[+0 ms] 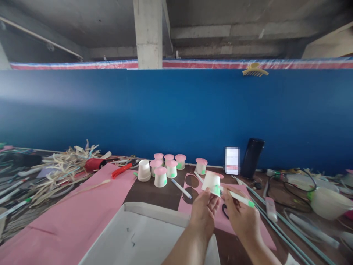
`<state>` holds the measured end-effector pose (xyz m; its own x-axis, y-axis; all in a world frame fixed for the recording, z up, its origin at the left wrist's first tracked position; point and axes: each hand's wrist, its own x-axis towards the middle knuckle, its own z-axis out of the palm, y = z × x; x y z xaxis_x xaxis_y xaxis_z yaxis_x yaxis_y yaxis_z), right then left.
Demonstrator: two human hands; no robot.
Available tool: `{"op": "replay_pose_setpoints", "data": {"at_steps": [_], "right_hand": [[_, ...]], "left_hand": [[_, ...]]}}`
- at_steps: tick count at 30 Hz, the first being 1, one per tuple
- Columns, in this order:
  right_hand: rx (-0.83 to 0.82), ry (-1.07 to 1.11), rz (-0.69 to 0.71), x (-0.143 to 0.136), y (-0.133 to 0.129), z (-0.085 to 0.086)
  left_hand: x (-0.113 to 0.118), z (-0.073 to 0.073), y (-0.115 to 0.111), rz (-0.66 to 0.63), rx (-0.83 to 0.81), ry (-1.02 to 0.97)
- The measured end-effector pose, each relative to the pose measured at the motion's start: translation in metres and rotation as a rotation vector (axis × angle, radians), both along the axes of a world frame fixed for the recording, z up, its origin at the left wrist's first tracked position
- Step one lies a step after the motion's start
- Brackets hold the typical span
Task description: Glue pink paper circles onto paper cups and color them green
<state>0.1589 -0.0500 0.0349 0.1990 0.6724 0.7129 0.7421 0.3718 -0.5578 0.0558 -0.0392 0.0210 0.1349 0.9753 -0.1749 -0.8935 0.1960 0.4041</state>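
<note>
In the head view, my left hand (204,209) grips a white paper cup (211,181) topped with a pink paper disc. Green colouring marks the cup's lower right side. My right hand (244,217) is closed around a white marker (239,197) with a green end. The marker's front end points at the cup's green patch; whether the tip touches it I cannot tell. Behind my hands stand several similar cups with pink tops, among them one cup (160,178) with a green mark. A plain white cup (143,170) is left of that group.
A shallow white box (138,228) lies in front. Pink paper (68,206) spreads left, and a cut pink sheet (187,204) with round holes lies under my hands. A pale marker (181,188), black cylinder (252,158), white tub (331,202) and paper strips (71,162) surround the work.
</note>
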Motion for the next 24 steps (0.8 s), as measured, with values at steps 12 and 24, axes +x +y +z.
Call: {"op": "replay_pose_setpoints", "data": {"at_steps": [12, 24], "right_hand": [[-0.086, -0.049, -0.014, 0.0019, -0.0043, 0.0023], [-0.021, -0.003, -0.004, 0.0027, 0.0012, -0.0018]], "left_hand": [[-0.0003, -0.0017, 0.0031, -0.016, -0.042, -0.002], [0.0008, 0.0004, 0.0006, -0.002, -0.036, -0.008]]}}
